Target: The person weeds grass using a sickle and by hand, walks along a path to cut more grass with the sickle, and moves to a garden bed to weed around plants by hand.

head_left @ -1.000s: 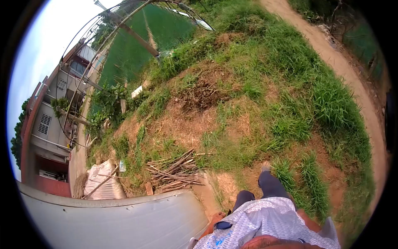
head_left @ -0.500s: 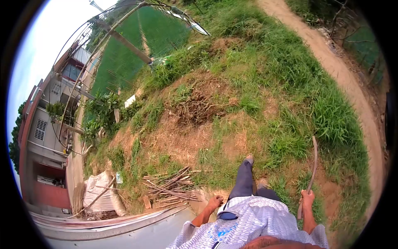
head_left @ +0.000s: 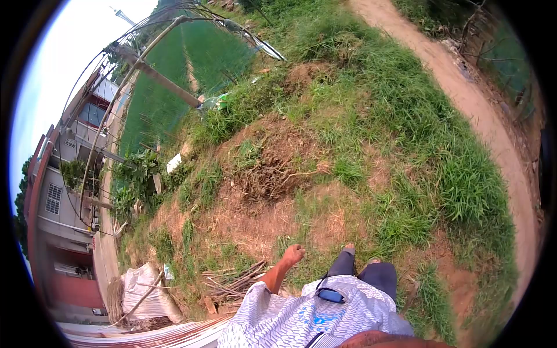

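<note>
My left hand (head_left: 294,253) is stretched out ahead at the left of my body, above dry grass. Its fingers are curled closed, and nothing shows in them. Below and left of it lies a pile of cut sticks (head_left: 235,282) on the ground. My right hand is out of view. A small dark blue object (head_left: 331,296) hangs at the front of my patterned shirt (head_left: 290,316). My legs show below it, one foot (head_left: 348,248) forward on the grass.
A heap of dry roots (head_left: 264,180) sits on bare soil ahead. Tall grass (head_left: 470,185) and a dirt path (head_left: 441,64) run along the right. A wrapped white bundle (head_left: 144,290) lies at left, before a house (head_left: 55,197). A pole frame (head_left: 165,84) stands by a green field.
My left hand has swung forward and up. My right hand, which held a long curved stick, has gone out of view with it. My feet and the view have shifted slightly.
</note>
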A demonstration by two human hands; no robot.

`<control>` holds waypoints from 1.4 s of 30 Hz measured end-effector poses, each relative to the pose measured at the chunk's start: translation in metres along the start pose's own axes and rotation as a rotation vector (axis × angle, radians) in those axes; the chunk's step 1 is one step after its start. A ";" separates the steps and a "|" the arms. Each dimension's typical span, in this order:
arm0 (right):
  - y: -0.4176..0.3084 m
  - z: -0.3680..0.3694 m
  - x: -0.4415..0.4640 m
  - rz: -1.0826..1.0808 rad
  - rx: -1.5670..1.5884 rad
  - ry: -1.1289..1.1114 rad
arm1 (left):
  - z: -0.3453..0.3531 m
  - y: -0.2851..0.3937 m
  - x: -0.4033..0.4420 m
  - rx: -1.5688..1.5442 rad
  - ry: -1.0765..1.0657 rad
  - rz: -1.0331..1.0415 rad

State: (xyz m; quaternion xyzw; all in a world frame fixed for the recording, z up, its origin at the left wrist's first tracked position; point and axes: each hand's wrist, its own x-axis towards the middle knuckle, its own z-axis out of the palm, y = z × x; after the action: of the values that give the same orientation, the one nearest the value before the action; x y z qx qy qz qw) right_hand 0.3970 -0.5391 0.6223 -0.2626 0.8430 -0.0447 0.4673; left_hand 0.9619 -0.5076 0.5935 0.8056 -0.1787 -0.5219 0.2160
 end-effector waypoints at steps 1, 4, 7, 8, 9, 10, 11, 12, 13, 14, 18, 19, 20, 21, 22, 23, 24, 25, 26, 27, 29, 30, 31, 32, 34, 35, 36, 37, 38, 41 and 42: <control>-0.005 0.002 0.003 0.019 0.010 -0.007 | -0.003 0.011 0.013 0.058 0.002 0.017; 0.000 0.003 0.018 0.072 0.068 -0.038 | -0.002 0.074 0.026 0.287 -0.081 0.003; 0.043 -0.002 0.024 0.083 0.163 -0.074 | 0.028 0.118 0.032 0.195 -0.067 0.025; 0.059 -0.002 0.027 0.031 0.200 -0.095 | 0.042 0.127 0.039 0.268 -0.150 0.013; 0.074 0.001 0.030 -0.017 0.257 -0.105 | 0.053 0.136 0.045 0.195 -0.151 -0.006; 0.077 0.005 0.040 0.057 0.441 -0.116 | 0.065 0.147 0.052 0.125 -0.138 -0.024; 0.078 0.013 0.048 0.180 0.639 -0.105 | 0.077 0.158 0.048 0.207 -0.201 -0.042; 0.064 0.015 0.069 0.552 0.901 -0.042 | 0.096 0.174 0.045 0.102 -0.162 -0.084; 0.068 0.017 0.098 0.546 0.854 -0.069 | 0.110 0.191 0.047 -0.001 -0.111 -0.121; 0.037 0.003 0.101 0.496 0.849 -0.062 | 0.115 0.195 0.053 0.057 -0.183 -0.142; -0.058 -0.057 0.134 0.480 0.946 -0.134 | 0.151 0.257 0.059 0.495 -0.450 0.148; -0.075 -0.074 0.141 0.504 0.927 -0.152 | 0.159 0.274 0.062 0.528 -0.462 0.140; -0.089 -0.087 0.151 0.522 0.912 -0.168 | 0.167 0.293 0.068 0.429 -0.451 0.045; -0.096 -0.092 0.160 0.544 0.940 -0.165 | 0.175 0.310 0.073 0.332 -0.434 -0.051; -0.101 -0.096 0.169 0.464 0.885 -0.082 | 0.185 0.332 0.077 0.302 -0.429 -0.072; -0.109 -0.100 0.177 0.384 0.827 0.001 | 0.191 0.351 0.084 0.335 -0.438 -0.072; -0.113 -0.108 0.186 0.406 0.851 0.004 | 0.198 0.370 0.091 0.431 -0.426 0.003; -0.118 -0.118 0.193 0.436 0.877 0.001 | 0.203 0.388 0.099 0.526 -0.413 0.078; -0.122 -0.124 0.199 0.467 0.903 -0.002 | 0.207 0.404 0.111 0.616 -0.408 0.087; -0.126 -0.127 0.208 0.490 0.927 -0.001 | 0.212 0.418 0.122 0.613 -0.421 0.056; -0.132 -0.125 0.232 0.482 1.079 0.090 | 0.224 0.437 0.159 0.725 -0.537 0.264; -0.134 -0.120 0.248 0.507 1.101 0.092 | 0.232 0.444 0.173 0.758 -0.546 0.261; -0.135 -0.113 0.266 0.519 1.211 0.056 | 0.250 0.458 0.180 0.888 -0.538 0.381; -0.138 -0.107 0.285 0.521 1.322 0.031 | 0.275 0.472 0.189 1.009 -0.536 0.512; -0.155 -0.096 0.320 0.545 1.437 0.047 | 0.338 0.497 0.198 1.095 -0.602 0.526; -0.168 -0.085 0.336 0.553 1.530 0.052 | 0.366 0.504 0.210 1.158 -0.651 0.531; -0.179 -0.071 0.355 0.518 1.578 0.032 | 0.391 0.501 0.239 1.207 -0.742 0.462; -0.190 -0.056 0.376 0.482 1.625 0.015 | 0.425 0.502 0.254 1.267 -0.805 0.587; -0.203 -0.039 0.399 0.501 1.571 -0.002 | 0.460 0.501 0.265 1.325 -0.873 0.707; -0.267 0.026 0.443 0.300 1.269 0.029 | 0.571 0.489 0.311 1.384 -1.122 1.045; -0.290 0.045 0.437 0.096 0.891 -0.106 | 0.603 0.485 0.316 1.423 -1.152 1.040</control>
State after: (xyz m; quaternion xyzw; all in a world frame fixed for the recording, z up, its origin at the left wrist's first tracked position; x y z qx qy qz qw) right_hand 0.3644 -0.9919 0.3563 0.0018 0.7277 -0.3680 0.5789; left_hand 0.5014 -1.1765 0.3932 0.2008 -0.8433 -0.4438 -0.2272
